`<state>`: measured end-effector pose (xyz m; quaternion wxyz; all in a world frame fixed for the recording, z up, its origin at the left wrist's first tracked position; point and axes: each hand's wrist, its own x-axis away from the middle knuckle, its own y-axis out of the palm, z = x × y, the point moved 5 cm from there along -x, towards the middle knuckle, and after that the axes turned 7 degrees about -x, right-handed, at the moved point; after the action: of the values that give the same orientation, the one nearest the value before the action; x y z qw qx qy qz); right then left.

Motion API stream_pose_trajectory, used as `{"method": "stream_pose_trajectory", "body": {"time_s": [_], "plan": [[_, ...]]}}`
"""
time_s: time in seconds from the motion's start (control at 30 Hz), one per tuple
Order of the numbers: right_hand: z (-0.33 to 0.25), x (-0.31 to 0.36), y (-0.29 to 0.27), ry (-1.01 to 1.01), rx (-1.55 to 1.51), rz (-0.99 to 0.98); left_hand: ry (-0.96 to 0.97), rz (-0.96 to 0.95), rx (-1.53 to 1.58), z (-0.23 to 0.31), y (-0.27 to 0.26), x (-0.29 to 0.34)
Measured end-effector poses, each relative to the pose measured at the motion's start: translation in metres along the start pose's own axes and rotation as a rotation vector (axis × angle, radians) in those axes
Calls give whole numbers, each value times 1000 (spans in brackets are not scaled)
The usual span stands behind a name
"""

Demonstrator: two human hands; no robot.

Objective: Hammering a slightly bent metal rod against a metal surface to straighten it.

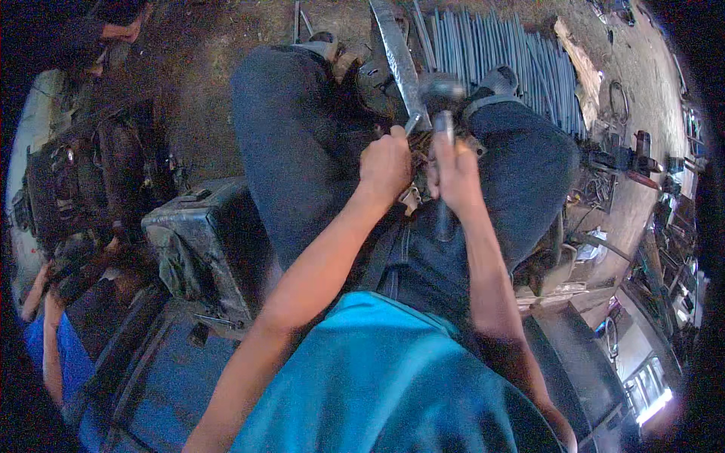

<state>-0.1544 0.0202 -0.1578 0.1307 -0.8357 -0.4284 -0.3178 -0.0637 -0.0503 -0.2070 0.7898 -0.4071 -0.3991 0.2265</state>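
A long, hammer-marked machete blade (396,57) stretches away from me between my knees, its near end narrowing to a thin metal tang. My left hand (387,167) is closed in a fist at that tang. Beside it, to the right, my right hand (456,172) grips a hammer (445,219) by its handle. The hammer's dark head (442,88) is smeared by motion, just right of the blade and seemingly above it. What lies under the blade's near end is mostly hidden by my hands.
Many thin metal rods (506,57) lie on the ground ahead, next to a split wood piece (580,72). A worn dark case (200,249) stands by my left leg. Another person in blue (62,343) is at the far left. Scrap and tools (596,185) lie rightward.
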Motion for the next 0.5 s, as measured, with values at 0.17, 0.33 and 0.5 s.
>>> {"method": "stream_pose_trajectory", "body": {"time_s": [0.17, 0.33, 0.5], "plan": [[17, -26, -6, -11, 59, 45, 12, 0, -46, 2, 2, 2], [-61, 8, 0, -210, -147, -63, 34, 33, -9, 0, -8, 0], [-120, 54, 4, -458, -370, -218, -16, -84, 224, -5, -3, -2]]}}
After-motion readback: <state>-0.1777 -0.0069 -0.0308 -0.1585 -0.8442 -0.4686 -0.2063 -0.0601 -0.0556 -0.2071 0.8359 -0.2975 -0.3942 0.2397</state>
